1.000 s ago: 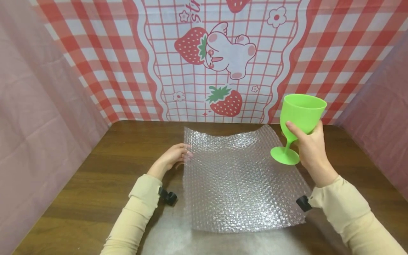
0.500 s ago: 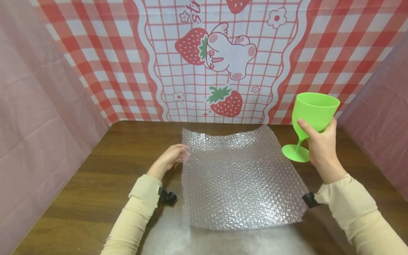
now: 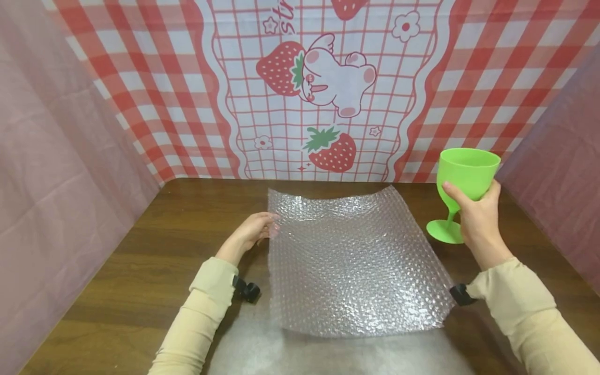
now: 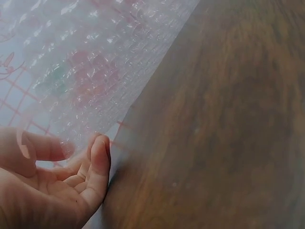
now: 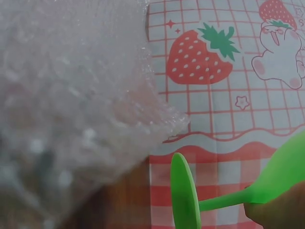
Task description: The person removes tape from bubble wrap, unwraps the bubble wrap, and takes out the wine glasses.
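Note:
In the head view my right hand (image 3: 483, 219) grips a bright green plastic goblet (image 3: 469, 174) round its bowl, thumb on the near side. The goblet is upright, slightly tilted, and looks raised above the table at the right. Its foot (image 5: 183, 195) and stem show in the right wrist view. A clear sheet of bubble wrap (image 3: 347, 265) lies over the middle, its far edge curling up. At its left edge, my left hand (image 3: 255, 228) has loosely bent fingers whose tips show through the film. The left wrist view shows these fingertips (image 4: 99, 152) against the wrap, thumb apart.
The dark wooden table (image 3: 187, 219) carries a pale translucent mat (image 3: 328, 359) near the front. A checked strawberry-print cloth (image 3: 304, 146) hangs behind its far edge. Pink curtains (image 3: 61, 182) close in both sides. Black wrist mounts (image 3: 247, 290) stick out from both sleeves.
My right hand has carried the goblet to the right, away from the wrap, then slightly lower. The bubble wrap has shifted a little left. My left hand has stayed nearly still.

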Demonstrator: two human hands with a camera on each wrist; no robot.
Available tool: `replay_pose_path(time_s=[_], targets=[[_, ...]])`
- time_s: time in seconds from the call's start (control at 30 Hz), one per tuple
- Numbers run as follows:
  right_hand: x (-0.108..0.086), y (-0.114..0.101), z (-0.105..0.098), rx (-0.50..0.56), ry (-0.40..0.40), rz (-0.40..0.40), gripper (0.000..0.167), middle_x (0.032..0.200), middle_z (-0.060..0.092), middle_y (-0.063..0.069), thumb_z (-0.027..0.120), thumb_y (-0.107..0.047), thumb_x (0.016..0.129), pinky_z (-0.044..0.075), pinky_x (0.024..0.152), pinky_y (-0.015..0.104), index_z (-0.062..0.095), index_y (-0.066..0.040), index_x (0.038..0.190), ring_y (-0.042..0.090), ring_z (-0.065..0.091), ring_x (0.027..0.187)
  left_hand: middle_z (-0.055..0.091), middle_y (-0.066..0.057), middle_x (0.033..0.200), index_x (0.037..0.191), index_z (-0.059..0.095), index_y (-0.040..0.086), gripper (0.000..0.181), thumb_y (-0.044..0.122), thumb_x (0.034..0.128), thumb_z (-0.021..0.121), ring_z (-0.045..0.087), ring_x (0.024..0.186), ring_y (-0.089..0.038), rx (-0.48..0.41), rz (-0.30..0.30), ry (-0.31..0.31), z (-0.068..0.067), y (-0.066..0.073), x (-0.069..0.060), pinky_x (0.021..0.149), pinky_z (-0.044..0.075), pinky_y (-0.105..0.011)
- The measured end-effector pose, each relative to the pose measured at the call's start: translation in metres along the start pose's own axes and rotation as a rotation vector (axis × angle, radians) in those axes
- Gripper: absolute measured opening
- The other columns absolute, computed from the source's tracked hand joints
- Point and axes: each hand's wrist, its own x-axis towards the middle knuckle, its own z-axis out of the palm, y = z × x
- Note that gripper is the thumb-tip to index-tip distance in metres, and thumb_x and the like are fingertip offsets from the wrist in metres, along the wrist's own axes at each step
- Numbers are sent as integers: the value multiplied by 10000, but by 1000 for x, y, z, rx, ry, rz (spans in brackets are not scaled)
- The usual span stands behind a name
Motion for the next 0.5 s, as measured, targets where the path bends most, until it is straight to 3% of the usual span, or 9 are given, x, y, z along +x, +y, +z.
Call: replay_pose_path(time_s=[0.2,0.33,0.5], targets=[[1,4,-4,81,-15,14,608,1116,417,23,636,119,751,504,677,140,284,-173,1150,110,494,930,533,14,737,1240,403,-138,354,43,937,370,551,632,-59,-72,4,19,-2,-3,0,656,499,-186],[0,5,-8,48,-21,40,591,1106,405,7,642,89,762,495,671,126,278,-187,1137,95,488,919,530,29,687,1217,390,-145,331,31,938,367,545,601,-49,-152,9,30,-5,-4,1,629,500,-181],[1,6,-16,14,-32,78,590,1105,385,-14,645,53,776,487,676,117,257,-203,1140,81,474,923,537,39,668,1229,392,-128,333,37,941,372,545,589,-45,-168,0,23,-7,-4,3,619,492,-172]])
